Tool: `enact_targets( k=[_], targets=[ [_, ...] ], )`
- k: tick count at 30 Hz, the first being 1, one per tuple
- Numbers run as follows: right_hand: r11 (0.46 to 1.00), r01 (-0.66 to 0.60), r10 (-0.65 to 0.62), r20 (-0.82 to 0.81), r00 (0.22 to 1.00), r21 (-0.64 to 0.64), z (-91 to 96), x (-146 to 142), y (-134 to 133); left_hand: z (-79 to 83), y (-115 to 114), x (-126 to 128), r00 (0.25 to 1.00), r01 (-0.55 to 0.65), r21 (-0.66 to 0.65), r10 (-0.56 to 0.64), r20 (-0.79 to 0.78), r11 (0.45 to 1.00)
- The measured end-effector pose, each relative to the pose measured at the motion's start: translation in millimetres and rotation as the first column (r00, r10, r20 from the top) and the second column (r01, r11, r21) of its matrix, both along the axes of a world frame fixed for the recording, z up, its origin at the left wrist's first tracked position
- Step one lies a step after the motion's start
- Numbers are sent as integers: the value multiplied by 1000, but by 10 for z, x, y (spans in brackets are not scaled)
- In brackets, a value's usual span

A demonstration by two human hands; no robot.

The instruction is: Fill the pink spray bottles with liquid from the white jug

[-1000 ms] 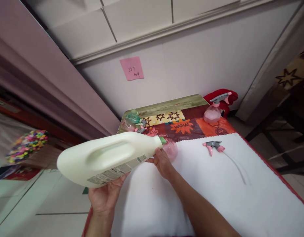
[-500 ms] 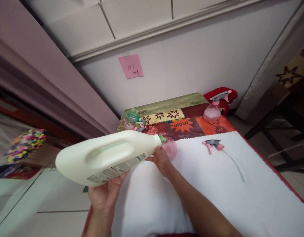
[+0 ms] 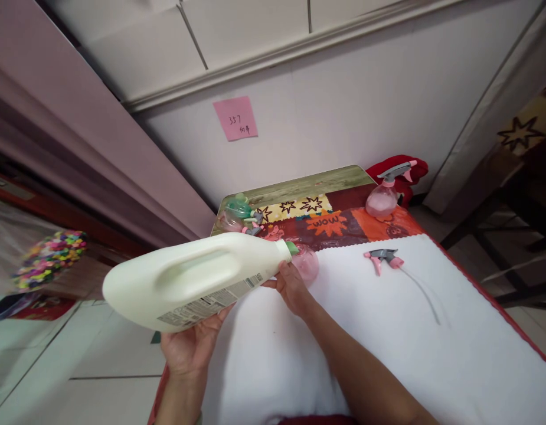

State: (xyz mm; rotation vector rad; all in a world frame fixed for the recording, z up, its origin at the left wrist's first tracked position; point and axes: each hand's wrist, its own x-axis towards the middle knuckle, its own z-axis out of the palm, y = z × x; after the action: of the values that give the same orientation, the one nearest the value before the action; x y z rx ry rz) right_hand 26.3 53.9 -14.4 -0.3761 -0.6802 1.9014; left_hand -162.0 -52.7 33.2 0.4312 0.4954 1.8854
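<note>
A large cream-white plastic jug [image 3: 202, 268] with a printed label lies tilted across my view, its green spout [image 3: 292, 248] pointing right. My left hand [image 3: 195, 339] cups it from below, near the label. My right hand [image 3: 293, 286] has its fingers at the jug's neck. Just beyond that hand, a round pink clear spray bottle body [image 3: 307, 265] stands under the spout, partly hidden; I cannot make out any flow. To the right, a grey and pink spray head [image 3: 384, 260] with a long thin tube lies on the white table [image 3: 454, 354].
A pink spray bottle [image 3: 382, 199] with its head on stands at the back right. Green [image 3: 238, 208] and pink [image 3: 231, 223] spray bottles sit at the back left. A pink note [image 3: 235, 118] is on the wall. Colourful small pieces [image 3: 51, 260] are at far left.
Hardly anything differs. The jug's rear end appears very slightly farther right, and both hands keep their places on it.
</note>
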Motion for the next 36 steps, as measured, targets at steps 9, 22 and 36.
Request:
enact_targets(
  k=[9, 22, 36],
  targets=[
    [1000, 2, -2, -10, 1000, 4, -6, -3, 0, 26, -4, 22, 1000, 20, 15, -20, 22, 1000],
    [1000, 7, -7, 0, 1000, 0, 4, -7, -9, -7, -15, -5, 1000, 0, -1, 0, -11, 1000],
    [1000, 1, -1, -10, 1000, -4, 20, -9, -15, 78, 2, 77, 998, 25, 71, -29, 49, 997]
  ],
)
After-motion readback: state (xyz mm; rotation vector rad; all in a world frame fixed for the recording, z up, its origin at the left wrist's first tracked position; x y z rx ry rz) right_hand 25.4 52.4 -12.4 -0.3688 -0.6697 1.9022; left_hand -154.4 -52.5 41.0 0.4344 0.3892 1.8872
